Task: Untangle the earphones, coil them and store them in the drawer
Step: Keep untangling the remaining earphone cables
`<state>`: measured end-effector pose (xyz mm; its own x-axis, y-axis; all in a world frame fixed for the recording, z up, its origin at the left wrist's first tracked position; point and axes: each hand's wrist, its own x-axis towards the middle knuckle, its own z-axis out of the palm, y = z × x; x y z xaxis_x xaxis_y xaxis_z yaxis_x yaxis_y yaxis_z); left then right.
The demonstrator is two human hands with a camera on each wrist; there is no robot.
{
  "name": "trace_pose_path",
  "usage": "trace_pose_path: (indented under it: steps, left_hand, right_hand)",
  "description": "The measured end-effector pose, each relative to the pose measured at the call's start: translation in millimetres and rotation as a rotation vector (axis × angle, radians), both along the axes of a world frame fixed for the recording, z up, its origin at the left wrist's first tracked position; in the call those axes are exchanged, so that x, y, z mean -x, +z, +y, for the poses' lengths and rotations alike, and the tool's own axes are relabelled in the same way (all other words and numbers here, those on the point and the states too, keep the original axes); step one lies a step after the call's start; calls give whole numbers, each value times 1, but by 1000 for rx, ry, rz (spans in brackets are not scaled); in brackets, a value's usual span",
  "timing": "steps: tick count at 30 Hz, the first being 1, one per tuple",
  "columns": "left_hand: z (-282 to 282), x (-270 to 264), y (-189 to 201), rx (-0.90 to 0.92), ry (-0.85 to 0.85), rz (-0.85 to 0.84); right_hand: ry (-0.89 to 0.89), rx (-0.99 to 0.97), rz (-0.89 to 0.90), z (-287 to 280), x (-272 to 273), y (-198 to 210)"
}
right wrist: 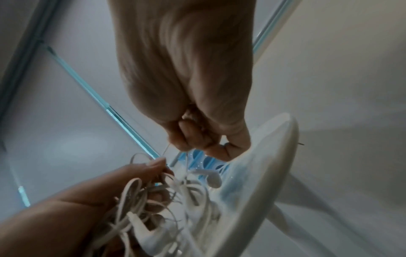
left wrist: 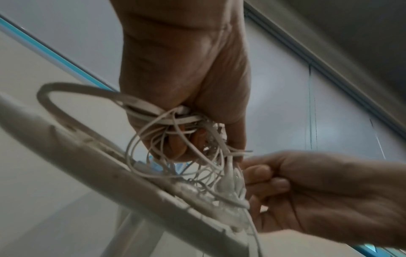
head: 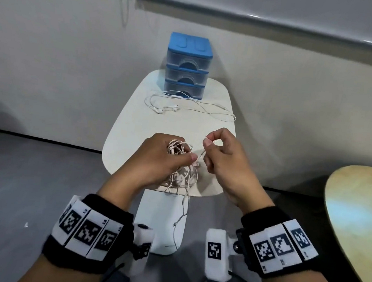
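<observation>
While the left hand (head: 161, 159) grips the tangled earphones (head: 181, 174) at lower centre above the surface (head: 133, 118), the right hand (head: 221, 159) pinches one strand, likely to tease it free.

Beyond the hands, bare counter (head: 132, 122) lies open up to a loose white earphone cable (head: 192, 104) spread across the far part. Behind that cable the blue drawer unit (head: 188, 66) blocks the far edge, all drawers closed. A round wooden tabletop (head: 358, 214) stands right of the right hand (head: 225, 164).
</observation>
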<state>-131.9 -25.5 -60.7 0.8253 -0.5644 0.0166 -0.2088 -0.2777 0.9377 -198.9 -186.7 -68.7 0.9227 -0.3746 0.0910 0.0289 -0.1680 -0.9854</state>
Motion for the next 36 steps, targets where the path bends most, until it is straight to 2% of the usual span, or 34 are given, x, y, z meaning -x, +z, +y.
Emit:
trace_pose_path:
  steps: [3,8,13,16,20,22,25,27,29,32,36]
  left_hand:
    - [1,3,3,8,53,16]
    - [9,5,6,37,75,-18]
    - [21,10,17,14,11,-7]
    - [26,11,26,-4,-23,-18]
    - [26,12,34,15,-51,-35]
    - [26,9,34,77,-14,-46]
    - [23,5,36,132,-15,-48]
    - [20,7,37,130,-25,-39]
    - [19,8,39,118,-30,-44]
    - [18,9,38,115,-21,-46]
    - [16,9,37,142,-6,-40]
  right_hand:
    - [-41,59,-114,4,7,16]
    - [-84,362,-357,13,16,44]
    - [-198,635,-383,10,21,68]
    - [-185,785,-316,5,20,75]
    - [-62,1121,36,0,20,75]
    - [-46,1187,143,-6,22,73]
    - [-67,1130,248,-19,26,69]
    - [-17,1009,290,-28,29,68]
    - [37,848,246,-31,33,70]
    - [62,687,84,-22,32,76]
    - [234,590,108,-3,22,66]
